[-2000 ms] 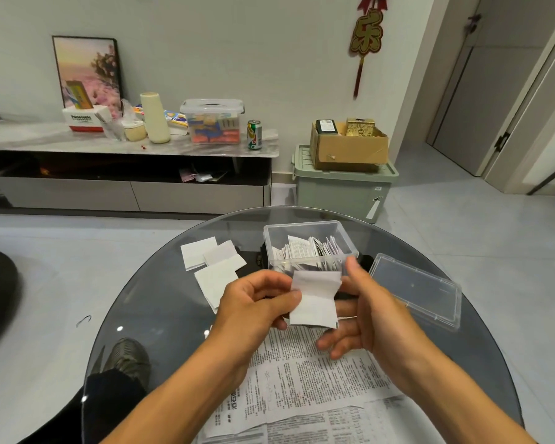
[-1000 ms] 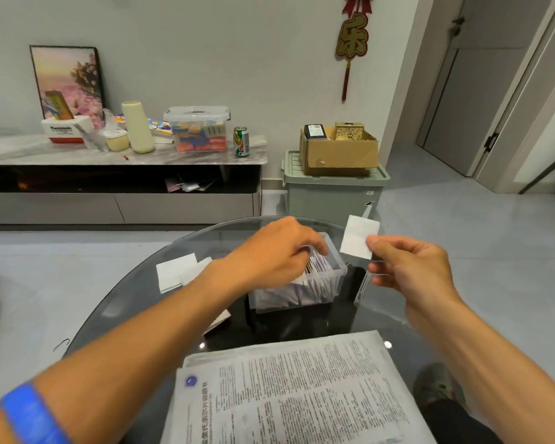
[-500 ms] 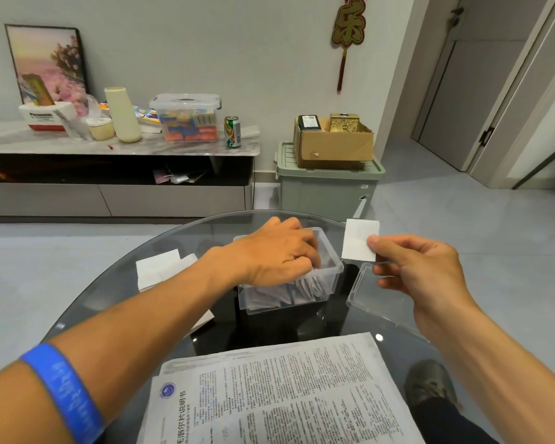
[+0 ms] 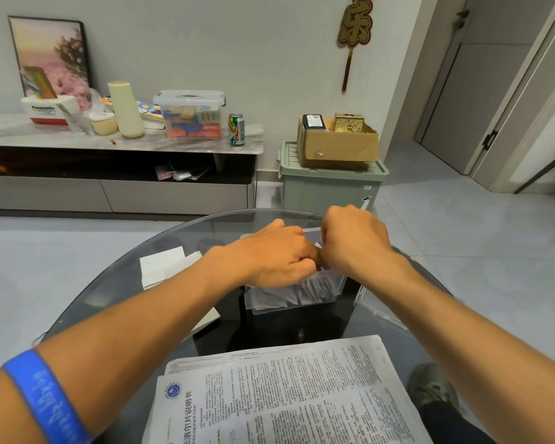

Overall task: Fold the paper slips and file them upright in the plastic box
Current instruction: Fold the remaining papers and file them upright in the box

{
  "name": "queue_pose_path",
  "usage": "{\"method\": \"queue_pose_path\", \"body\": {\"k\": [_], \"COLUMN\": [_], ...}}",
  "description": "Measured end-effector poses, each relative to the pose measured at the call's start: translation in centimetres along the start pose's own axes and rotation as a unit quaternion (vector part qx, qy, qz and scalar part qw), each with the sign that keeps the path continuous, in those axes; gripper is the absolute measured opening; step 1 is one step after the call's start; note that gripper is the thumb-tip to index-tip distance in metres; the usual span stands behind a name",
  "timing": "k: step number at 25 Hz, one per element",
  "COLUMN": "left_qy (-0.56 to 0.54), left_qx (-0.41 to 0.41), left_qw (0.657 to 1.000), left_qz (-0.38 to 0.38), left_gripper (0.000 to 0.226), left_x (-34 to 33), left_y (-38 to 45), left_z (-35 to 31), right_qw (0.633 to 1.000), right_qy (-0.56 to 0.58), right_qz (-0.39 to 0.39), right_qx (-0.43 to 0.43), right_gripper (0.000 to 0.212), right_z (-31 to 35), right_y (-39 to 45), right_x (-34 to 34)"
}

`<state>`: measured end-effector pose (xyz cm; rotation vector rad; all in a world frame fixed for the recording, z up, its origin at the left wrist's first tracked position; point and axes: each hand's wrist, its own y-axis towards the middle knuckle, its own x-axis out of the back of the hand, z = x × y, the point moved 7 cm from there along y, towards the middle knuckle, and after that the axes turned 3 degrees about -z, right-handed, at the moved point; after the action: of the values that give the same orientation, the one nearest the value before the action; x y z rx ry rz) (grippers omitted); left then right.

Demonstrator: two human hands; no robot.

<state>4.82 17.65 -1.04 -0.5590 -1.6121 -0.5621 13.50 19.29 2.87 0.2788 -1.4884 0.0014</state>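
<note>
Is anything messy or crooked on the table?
Nothing is spilled or broken. The filed slips lean slanted inside the plastic box rather than standing straight. Both hands, left and right, are over the box. Loose white slips overlap unevenly on the glass table to its left.

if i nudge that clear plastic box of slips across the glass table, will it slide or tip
The clear plastic box probably slides rather than tips: it sits low and wide on the smooth glass table. It is likely light, being thin plastic holding only folded slips, so a small push may move it far. The left hand and right hand over it probably steady it for now.
</note>
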Motion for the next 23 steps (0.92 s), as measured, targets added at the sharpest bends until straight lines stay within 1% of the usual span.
{"method": "queue_pose_path", "body": {"k": [3,5,7,9,10,11,13,15,16,17,19,21,23], "left_qy": [-0.096,-0.109,-0.134,-0.184,-0.188,-0.175,-0.125,-0.097,-0.094,-0.086,-0.059,-0.052,-0.073], "left_qx": [0.018,0.035,0.071,0.156,0.206,0.254,0.333,0.371,0.377,0.379,0.375,0.382,0.402], "left_qw": [0.994,0.99,0.976,0.939,0.924,0.919,0.923,0.922,0.921,0.921,0.925,0.92,0.905], "left_qz": [-0.041,-0.083,-0.157,-0.245,-0.262,-0.248,-0.148,-0.053,-0.027,-0.018,-0.033,-0.07,-0.117], "left_gripper": [0.052,0.049,0.042,0.032,0.027,0.023,0.021,0.039,0.047,0.046,0.032,0.027,0.025], "left_x": [1.2,2.4,3.6,4.1,3.9,3.3,1.5,-0.3,-0.9,-1.4,-1.7,-1.6,-1.1], "left_y": [-1.4,-3.1,-5.8,-10.0,-11.9,-13.2,-15.1,-16.5,-17.0,-17.4,-17.6,-17.6,-17.7], "left_z": [0.1,0.1,0.6,1.8,2.5,3.1,3.9,3.9,3.7,3.6,3.2,3.0,3.1], "right_qw": [0.995,0.995,1.0,0.989,0.979,0.971,0.968,0.969,0.969,0.969,0.966,0.961,0.957], "right_qy": [-0.088,-0.076,0.014,0.14,0.193,0.229,0.248,0.241,0.235,0.231,0.244,0.267,0.281], "right_qz": [0.035,0.048,0.004,-0.051,-0.066,-0.069,-0.036,0.013,0.026,0.031,0.035,0.046,0.058], "right_qx": [0.034,0.037,0.018,0.008,0.007,0.009,0.033,0.062,0.074,0.08,0.074,0.055,0.048], "right_gripper": [0.017,0.016,0.012,0.013,0.014,0.015,0.015,0.014,0.014,0.014,0.014,0.014,0.014], "right_z": [1.2,1.0,-0.2,-1.0,-1.2,-1.2,0.1,1.5,1.9,2.1,2.1,1.7,1.7], "right_y": [0.4,0.1,-0.7,-3.3,-5.2,-7.1,-10.3,-12.3,-12.8,-13.2,-13.6,-13.9,-14.3], "right_x": [-0.4,-0.4,0.7,1.7,1.8,1.6,0.3,-1.4,-2.1,-2.6,-3.1,-3.6,-3.8]}}
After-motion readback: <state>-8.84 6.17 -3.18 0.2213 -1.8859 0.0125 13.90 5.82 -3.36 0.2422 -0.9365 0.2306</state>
